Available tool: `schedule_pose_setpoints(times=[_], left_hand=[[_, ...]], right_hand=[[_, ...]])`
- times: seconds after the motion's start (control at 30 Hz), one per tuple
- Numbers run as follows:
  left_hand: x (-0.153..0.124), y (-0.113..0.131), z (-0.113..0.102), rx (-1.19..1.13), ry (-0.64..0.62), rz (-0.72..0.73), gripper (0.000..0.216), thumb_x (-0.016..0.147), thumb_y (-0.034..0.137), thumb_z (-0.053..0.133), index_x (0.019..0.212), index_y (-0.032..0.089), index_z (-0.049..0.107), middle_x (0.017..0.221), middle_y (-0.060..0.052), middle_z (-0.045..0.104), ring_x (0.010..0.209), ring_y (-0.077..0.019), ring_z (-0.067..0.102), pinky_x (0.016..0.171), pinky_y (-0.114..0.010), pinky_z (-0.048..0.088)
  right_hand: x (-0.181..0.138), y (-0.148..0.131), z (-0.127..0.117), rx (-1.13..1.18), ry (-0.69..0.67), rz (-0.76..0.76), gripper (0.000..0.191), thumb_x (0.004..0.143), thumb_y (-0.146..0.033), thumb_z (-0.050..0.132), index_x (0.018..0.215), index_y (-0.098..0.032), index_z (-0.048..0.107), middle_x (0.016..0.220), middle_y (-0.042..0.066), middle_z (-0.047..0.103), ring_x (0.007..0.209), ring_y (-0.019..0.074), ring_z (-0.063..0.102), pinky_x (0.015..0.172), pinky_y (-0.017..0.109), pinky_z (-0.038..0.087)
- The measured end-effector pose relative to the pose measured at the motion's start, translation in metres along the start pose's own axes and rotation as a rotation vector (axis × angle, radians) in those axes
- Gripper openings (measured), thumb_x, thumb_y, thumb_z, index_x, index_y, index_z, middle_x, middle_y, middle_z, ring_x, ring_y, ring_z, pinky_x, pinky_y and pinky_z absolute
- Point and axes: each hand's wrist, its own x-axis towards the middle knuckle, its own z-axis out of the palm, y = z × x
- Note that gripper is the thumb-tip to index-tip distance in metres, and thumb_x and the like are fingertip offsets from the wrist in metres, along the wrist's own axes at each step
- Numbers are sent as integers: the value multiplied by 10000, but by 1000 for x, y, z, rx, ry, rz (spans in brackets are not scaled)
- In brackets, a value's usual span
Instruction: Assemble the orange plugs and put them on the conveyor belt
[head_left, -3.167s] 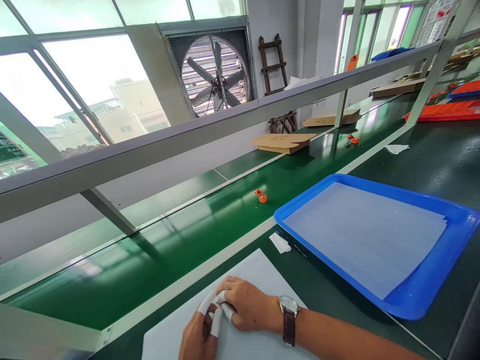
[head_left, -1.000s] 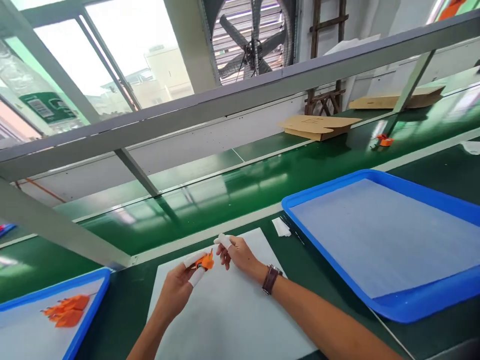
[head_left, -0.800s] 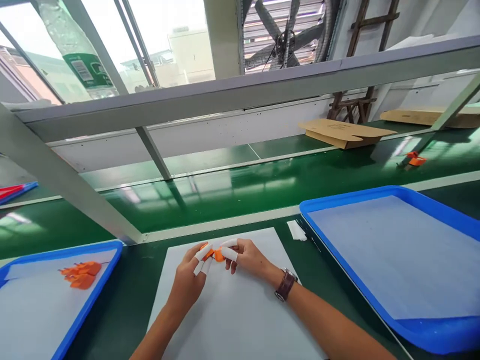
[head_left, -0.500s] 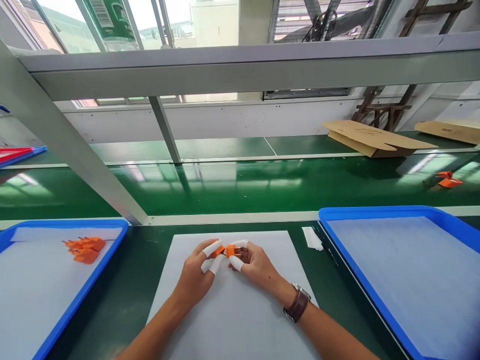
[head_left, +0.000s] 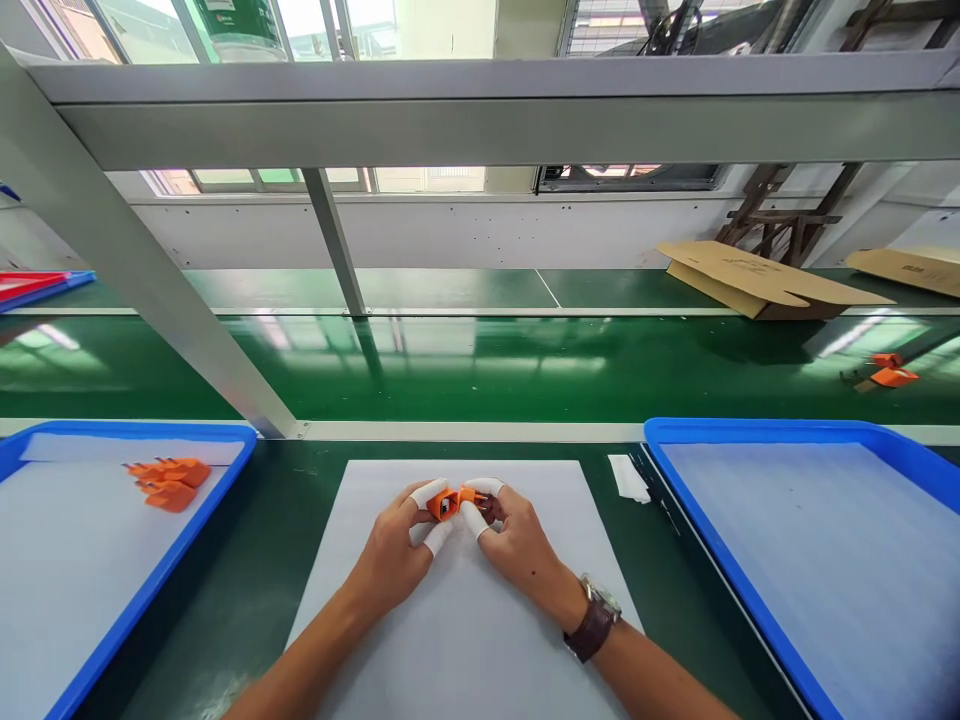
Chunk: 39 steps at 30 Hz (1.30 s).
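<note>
Over the white sheet (head_left: 457,620), my left hand (head_left: 397,545) pinches a small orange plastic piece (head_left: 441,504) between thumb and index finger. A dark opening with a light spot shows on that piece. Close beside it, my right hand (head_left: 521,535) grips a second orange piece (head_left: 468,496) with dark prongs pointing right. The two pieces are very close; whether they touch I cannot tell. White covers sit on the thumb and index finger of both hands. Fingertips hide parts of both pieces.
Several orange pieces (head_left: 169,484) lie in the left blue tray (head_left: 161,590). Another blue tray (head_left: 750,430) stands at right, near a white scrap (head_left: 628,478). Beyond are a green belt-like strip (head_left: 480,375) with orange pieces (head_left: 892,372), cardboard (head_left: 765,278) and a metal frame (head_left: 480,130).
The orange piece in my left hand has turned, so its dark opening now shows. Both hands stay close together over the sheet. The camera view has shifted slightly.
</note>
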Motion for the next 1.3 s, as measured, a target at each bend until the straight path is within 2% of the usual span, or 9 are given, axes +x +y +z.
schedule_pose_setpoints(times=[0.1, 0.2, 0.57, 0.87, 0.97, 1.03, 1.13, 1.2, 1.3], left_hand=[[-2, -3, 1, 112, 29, 51, 390, 906, 208, 595, 1285, 299, 606, 1266, -54, 634, 979, -191, 667, 861, -353, 598], [-4, -6, 5, 203, 74, 109, 374, 889, 170, 618, 1246, 282, 620, 1169, -56, 658, 883, -178, 661, 807, -344, 590], [-5, -4, 10, 296, 123, 215, 290, 865, 99, 605, 1119, 238, 629, 1057, -54, 656, 892, -181, 667, 771, -313, 584], [-2, -2, 11, 331, 140, 313, 312, 875, 73, 584, 1126, 245, 652, 1027, -67, 662, 938, -206, 655, 782, -349, 584], [3, -3, 9, 200, 89, 156, 283, 857, 171, 665, 1127, 256, 667, 1047, -61, 673, 892, -201, 667, 764, -347, 590], [7, -5, 6, 19, 53, -29, 313, 836, 259, 720, 1143, 255, 662, 1075, -60, 684, 878, -200, 681, 785, -357, 597], [12, -7, -2, -322, 18, -259, 371, 819, 339, 748, 1159, 230, 648, 1176, -85, 686, 994, -232, 697, 908, -392, 579], [15, -8, -8, -454, 5, -347, 397, 812, 355, 757, 1166, 209, 649, 1204, -106, 692, 1088, -264, 681, 971, -411, 547], [18, -4, -14, -493, -19, -396, 414, 807, 364, 763, 1173, 194, 668, 1166, -122, 719, 1112, -293, 676, 978, -420, 528]], right_hand=[[-1, -2, -2, -98, 10, -52, 202, 912, -228, 549, 1093, -219, 637, 937, 46, 663, 740, 168, 601, 659, 304, 516], [-4, -4, -3, -200, -40, -108, 202, 897, -191, 537, 1062, -223, 649, 879, 34, 621, 678, 153, 539, 621, 296, 478], [-8, -3, 0, -142, -87, -78, 177, 904, -173, 539, 1049, -216, 631, 923, 32, 654, 739, 154, 574, 657, 290, 480], [-1, -5, -7, -120, -169, 6, 140, 859, -148, 555, 951, -210, 641, 815, 8, 641, 674, 144, 549, 606, 278, 439], [6, 0, -11, 69, -204, 135, 120, 903, -283, 589, 965, -198, 645, 746, 3, 646, 614, 140, 579, 568, 271, 461], [10, 3, -13, 225, -210, 229, 269, 945, -430, 546, 933, -180, 642, 686, 4, 637, 539, 137, 582, 519, 272, 472], [15, 6, -14, 409, -114, 287, 461, 957, -579, 460, 942, -158, 647, 758, 35, 651, 530, 143, 607, 452, 269, 478], [16, 7, -14, 449, -66, 289, 481, 946, -595, 471, 981, -152, 653, 818, 46, 655, 553, 145, 621, 438, 264, 481], [14, 9, -13, 365, -105, 273, 432, 956, -553, 491, 917, -155, 655, 709, 19, 649, 505, 126, 590, 469, 257, 477]])
